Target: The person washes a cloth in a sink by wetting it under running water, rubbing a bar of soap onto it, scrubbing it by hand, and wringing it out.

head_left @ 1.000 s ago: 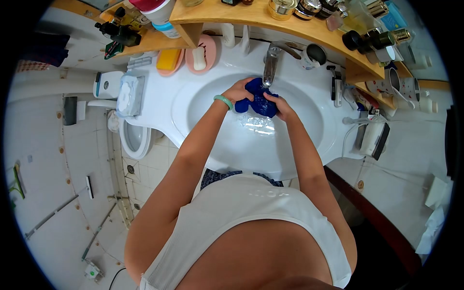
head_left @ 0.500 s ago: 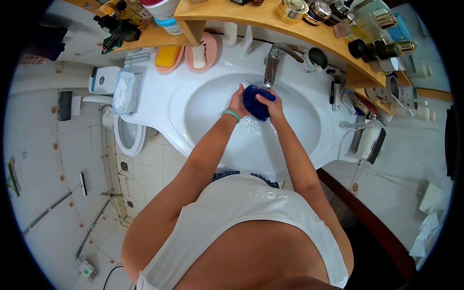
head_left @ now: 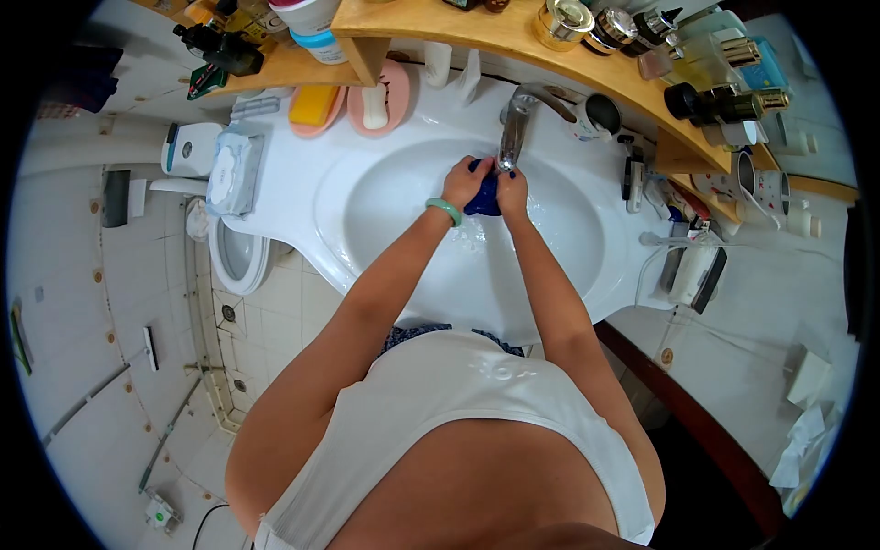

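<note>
A wet, dark blue cloth (head_left: 483, 202) is bunched between my two hands over the white sink basin (head_left: 385, 215). My left hand (head_left: 461, 184), with a green bangle on its wrist, is closed around the cloth's left side. Its other side is gripped by my right hand (head_left: 512, 195), just below the spout of the chrome faucet (head_left: 516, 128). Splashing water shows in the basin under the cloth. Parts of the cloth are hidden by my fingers, and its exact kind is not clear.
Behind the basin, pink soap dishes hold a yellow bar (head_left: 313, 105) and a white bar (head_left: 375, 107). A pack of wipes (head_left: 235, 170) lies on the left counter. A cup (head_left: 597, 117) stands right of the faucet. The wooden shelf (head_left: 440, 23) overhangs the back, crowded with bottles and jars.
The cloth was spread rounder and flatter across my hands; now it is squeezed into a narrower bunch. My left hand has closed over it, and both hands are nearer together.
</note>
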A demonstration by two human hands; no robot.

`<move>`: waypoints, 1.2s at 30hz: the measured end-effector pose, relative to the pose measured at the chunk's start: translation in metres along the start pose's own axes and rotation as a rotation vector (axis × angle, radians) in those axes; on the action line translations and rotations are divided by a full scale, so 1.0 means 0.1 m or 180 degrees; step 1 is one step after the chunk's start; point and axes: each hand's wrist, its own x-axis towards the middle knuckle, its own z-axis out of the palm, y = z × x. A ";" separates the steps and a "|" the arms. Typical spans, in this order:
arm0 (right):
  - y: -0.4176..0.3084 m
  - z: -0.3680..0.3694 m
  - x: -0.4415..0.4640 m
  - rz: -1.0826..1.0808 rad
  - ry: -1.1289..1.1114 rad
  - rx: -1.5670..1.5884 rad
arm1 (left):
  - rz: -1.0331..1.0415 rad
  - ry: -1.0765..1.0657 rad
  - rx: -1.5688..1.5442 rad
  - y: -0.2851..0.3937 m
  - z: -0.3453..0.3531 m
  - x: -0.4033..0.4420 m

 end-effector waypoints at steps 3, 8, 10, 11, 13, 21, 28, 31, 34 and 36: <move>0.37 -0.09 0.15 0.0287 -0.0374 0.0933 | 0.0077 -0.0398 -0.0647 0.07 -0.36 -0.08; 0.04 -0.40 -0.10 -0.0857 -0.0133 -0.0874 | -0.0381 -0.0677 -0.1723 0.15 -0.55 -0.24; 0.09 -0.33 -0.14 -0.0792 -0.0218 -0.0639 | -0.0405 -0.0727 -0.2344 0.11 -0.41 -0.27; 0.14 -0.28 -0.15 -0.0728 -0.0314 -0.0412 | -0.0431 -0.0768 -0.2975 0.06 -0.34 -0.26; 0.03 -0.16 -0.22 0.0524 -0.1053 0.1099 | -0.0546 -0.0872 -0.3181 0.01 -0.27 -0.25; -0.26 -0.19 -0.29 0.1373 -0.0677 0.2303 | -0.0042 -0.0534 -0.0195 0.07 -0.34 -0.33; -0.70 -0.33 -0.54 0.1943 -0.1727 0.2488 | -0.1424 -0.0680 -0.3451 -0.39 0.06 0.02; -0.86 -0.24 -0.75 0.0947 -0.1345 0.1457 | -0.1376 -0.0797 -0.3648 -0.37 0.15 0.10; -0.89 -0.18 -0.67 0.0431 -0.0736 -0.0083 | -0.0928 -0.1005 -0.3796 -0.41 0.34 0.12; -0.92 -0.16 -0.60 0.0479 -0.0317 -0.1136 | -0.0198 -0.0357 -0.3352 -0.56 0.45 0.18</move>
